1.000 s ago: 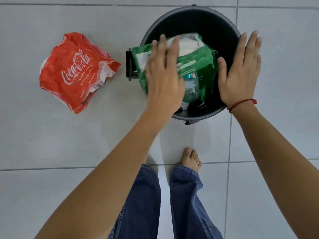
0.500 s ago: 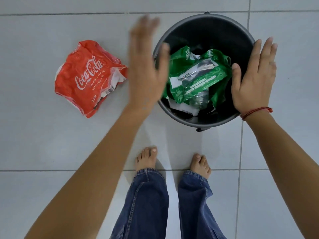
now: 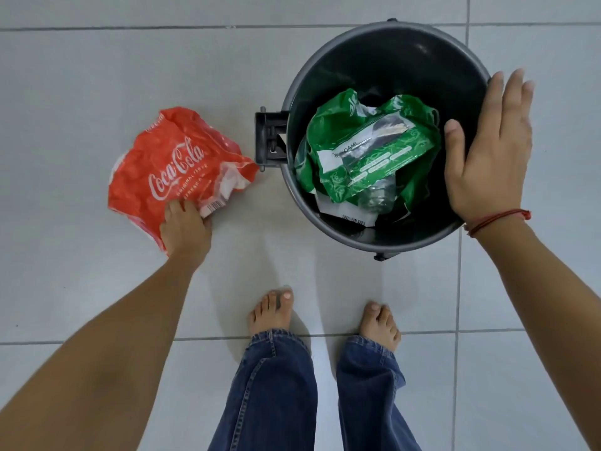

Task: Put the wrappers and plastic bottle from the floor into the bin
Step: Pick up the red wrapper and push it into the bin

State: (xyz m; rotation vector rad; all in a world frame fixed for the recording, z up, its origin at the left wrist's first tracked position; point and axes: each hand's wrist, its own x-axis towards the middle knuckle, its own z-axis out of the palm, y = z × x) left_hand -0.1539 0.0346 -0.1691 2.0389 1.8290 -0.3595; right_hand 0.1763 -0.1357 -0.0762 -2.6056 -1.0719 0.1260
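Note:
A crumpled red Coca-Cola wrapper lies on the white tiled floor, left of the round dark grey bin. My left hand is down on the wrapper's near edge, fingers curled onto it. Inside the bin sits a green wrapper on top of a clear plastic bottle, which is mostly covered. A white wrapper piece shows beneath them. My right hand hovers flat over the bin's right rim, fingers spread, holding nothing.
The bin has a dark bracket jutting from its left side, close to the red wrapper. My bare feet and jeans legs stand just in front of the bin on the pale floor tiles.
My left hand let go of the green wrapper, which dropped into the bin, then swung left and down onto the red wrapper. My right hand stayed by the bin's right rim.

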